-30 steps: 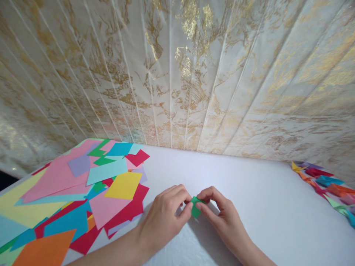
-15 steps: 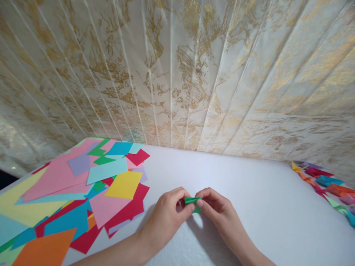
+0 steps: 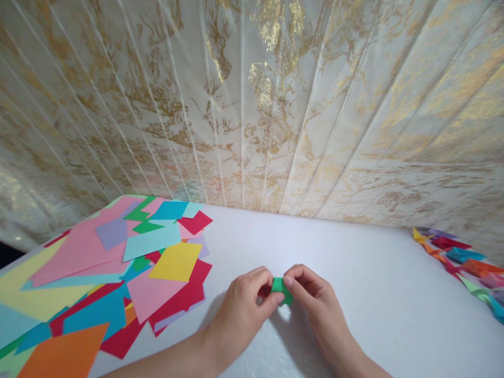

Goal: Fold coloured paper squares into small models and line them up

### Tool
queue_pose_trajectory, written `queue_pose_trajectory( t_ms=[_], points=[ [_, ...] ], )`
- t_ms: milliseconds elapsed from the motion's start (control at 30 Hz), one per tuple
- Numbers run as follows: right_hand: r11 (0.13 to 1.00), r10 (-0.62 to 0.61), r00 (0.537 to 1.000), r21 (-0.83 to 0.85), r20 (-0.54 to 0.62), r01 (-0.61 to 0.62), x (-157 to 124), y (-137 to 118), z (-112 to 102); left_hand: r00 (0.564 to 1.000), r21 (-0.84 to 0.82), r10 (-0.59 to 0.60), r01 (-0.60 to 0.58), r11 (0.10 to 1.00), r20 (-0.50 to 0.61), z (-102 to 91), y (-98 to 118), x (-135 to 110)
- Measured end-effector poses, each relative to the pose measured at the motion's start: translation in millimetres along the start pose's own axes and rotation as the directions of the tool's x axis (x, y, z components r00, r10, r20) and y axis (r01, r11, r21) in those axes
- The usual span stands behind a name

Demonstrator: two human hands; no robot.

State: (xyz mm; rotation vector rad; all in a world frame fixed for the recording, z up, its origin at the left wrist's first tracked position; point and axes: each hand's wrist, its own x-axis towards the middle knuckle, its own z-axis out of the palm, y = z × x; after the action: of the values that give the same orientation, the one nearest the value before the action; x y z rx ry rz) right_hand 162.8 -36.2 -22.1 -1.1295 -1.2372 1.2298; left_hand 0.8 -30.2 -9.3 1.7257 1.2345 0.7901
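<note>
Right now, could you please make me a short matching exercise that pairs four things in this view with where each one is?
Things
1. Small green paper
2. Large orange sheet
3. Folded paper shapes
4. Gold-patterned backdrop

Places
A. At the right edge of the view
B. Beyond the far edge of the white table
C. Between the fingers of the left hand and right hand
D. At the bottom left of the view

Pairs: 1-C, 2-D, 3-A, 4-B

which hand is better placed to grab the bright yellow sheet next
Left, probably: the left hand is nearer the bright yellow sheet, while the right hand lies beyond the green paper. Both pinch that paper, so the left would first need to let go.
</note>
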Motion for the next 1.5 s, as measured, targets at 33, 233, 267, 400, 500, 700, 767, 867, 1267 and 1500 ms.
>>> queue_pose_trajectory(
  t_ms=[33, 233, 267, 400, 500, 700, 767, 867, 1267, 1500],
  points=[
    [1.0, 0.014, 1.0, 0.016, -0.005, -0.014, 0, 0, 0, 1.0, -0.001, 0.004, -0.004, 1.0, -0.004, 0.2, 1, 0],
    [0.998, 0.049, 0.999, 0.041, 0.014, -0.049, 0, -2, 1, 0.998, -0.153, 0.026, -0.017, 0.988, 0.055, -3.4, 2, -3],
    [0.998, 0.055, 0.998, 0.036, 0.029, -0.056, 0, -3, 1, 0.998, -0.17, 0.031, -0.023, 0.985, 0.046, -4.5, 2, -3],
    [0.996, 0.09, 0.991, 0.012, 0.098, -0.092, 2, -7, 2, 0.998, -0.121, 0.055, -0.058, 0.991, -0.024, -7.5, 2, -2],
    [0.995, 0.102, 0.984, -0.028, 0.147, -0.099, 5, -6, -1, 0.998, -0.09, 0.043, -0.046, 0.995, -0.035, -7.8, 0, 0],
    [0.96, -0.041, 0.988, -0.267, 0.147, 0.08, 10, 3, -11, 0.998, 0.107, 0.058, -0.056, 0.993, -0.008, -13.4, -4, 1],
    [0.904, -0.08, 0.98, -0.401, 0.18, 0.147, 11, 4, -14, 0.982, 0.33, 0.188, -0.177, 0.927, -0.003, -16.2, -5, -1],
    [0.747, -0.148, 0.96, -0.609, 0.238, 0.267, 14, 6, -14, 0.904, 0.514, 0.393, -0.42, 0.748, 0.167, -16.1, -8, -6],
    [0.731, -0.117, 0.847, -0.532, 0.518, 0.427, 24, -14, -43, 0.807, 0.577, 0.405, -0.591, 0.564, 0.43, -21.6, -28, -13],
    [0.744, -0.072, 0.802, -0.503, 0.593, 0.439, 21, -15, -50, 0.829, 0.583, 0.378, -0.558, 0.59, 0.411, -22.3, -30, -15]
  ],
)
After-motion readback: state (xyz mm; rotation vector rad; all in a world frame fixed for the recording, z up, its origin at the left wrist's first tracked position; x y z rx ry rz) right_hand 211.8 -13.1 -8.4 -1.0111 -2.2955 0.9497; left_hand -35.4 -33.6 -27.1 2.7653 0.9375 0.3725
